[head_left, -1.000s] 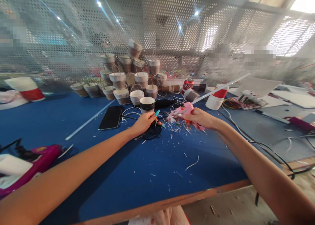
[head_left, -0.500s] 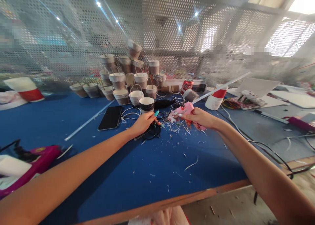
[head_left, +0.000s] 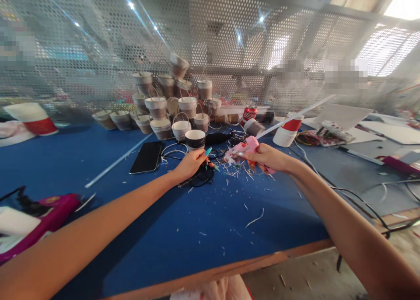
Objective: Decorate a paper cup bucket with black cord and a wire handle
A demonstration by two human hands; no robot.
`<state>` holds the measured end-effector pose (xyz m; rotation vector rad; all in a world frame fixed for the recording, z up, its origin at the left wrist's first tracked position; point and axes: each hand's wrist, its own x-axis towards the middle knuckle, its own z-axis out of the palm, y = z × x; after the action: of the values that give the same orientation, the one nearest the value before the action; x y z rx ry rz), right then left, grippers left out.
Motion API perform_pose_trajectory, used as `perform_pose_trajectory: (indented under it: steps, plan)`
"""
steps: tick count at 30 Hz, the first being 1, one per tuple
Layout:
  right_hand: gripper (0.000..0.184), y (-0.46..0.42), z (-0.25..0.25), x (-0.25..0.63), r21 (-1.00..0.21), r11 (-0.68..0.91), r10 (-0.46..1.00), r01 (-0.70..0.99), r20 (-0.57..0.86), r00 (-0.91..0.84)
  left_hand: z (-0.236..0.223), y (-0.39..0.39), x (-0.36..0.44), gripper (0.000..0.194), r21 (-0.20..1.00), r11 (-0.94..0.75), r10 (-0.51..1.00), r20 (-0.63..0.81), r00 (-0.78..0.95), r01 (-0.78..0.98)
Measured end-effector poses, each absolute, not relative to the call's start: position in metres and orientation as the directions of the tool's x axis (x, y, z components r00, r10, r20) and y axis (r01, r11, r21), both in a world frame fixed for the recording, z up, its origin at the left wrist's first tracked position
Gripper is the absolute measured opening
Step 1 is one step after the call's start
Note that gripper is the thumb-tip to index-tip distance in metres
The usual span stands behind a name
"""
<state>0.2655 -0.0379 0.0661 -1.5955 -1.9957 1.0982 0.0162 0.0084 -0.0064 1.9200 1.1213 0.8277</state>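
Note:
My right hand (head_left: 267, 158) is wrapped around a pink hot glue gun (head_left: 252, 143), which points left. A long clear glue stick (head_left: 295, 117) sticks out of its back, up to the right. Whitish residue covers the gun's front end. My left hand (head_left: 190, 165), with long teal nails, is closed, its fingers curled just left of the gun. What it pinches, if anything, I cannot make out. Directly behind it stands a small black cup with a white rim (head_left: 195, 136), its lower part hidden by the hand. Black cable (head_left: 205, 177) lies beneath the fingers.
Small handled buckets (head_left: 160, 127) are stacked at the back. A phone (head_left: 146, 157) and another glue stick (head_left: 114, 162) lie left, beside a magenta device (head_left: 62, 208). A red can (head_left: 250, 113) and paper cups (head_left: 285, 137) stand right. White scraps (head_left: 256, 218) litter the blue table (head_left: 183, 243).
Both hands keep nearly the same place and grip, and the glue gun stays pointing left. The whole scene has shifted very slightly leftward in view.

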Motion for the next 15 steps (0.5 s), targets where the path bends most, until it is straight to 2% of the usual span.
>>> perform_pose_trajectory:
  steps: [11,15]
  plan:
    - [0.034,-0.038,0.071,0.268,-0.751,0.045,0.932,0.659,-0.206,-0.299,-0.004,0.007,0.017,0.025,0.85,-0.323,0.905,0.148,0.399,0.415]
    - [0.037,-0.041,0.08,0.278,-0.708,0.111,0.918,0.697,-0.196,-0.346,-0.003,0.007,0.018,0.024,0.842,-0.314,0.915,0.145,0.376,0.438]
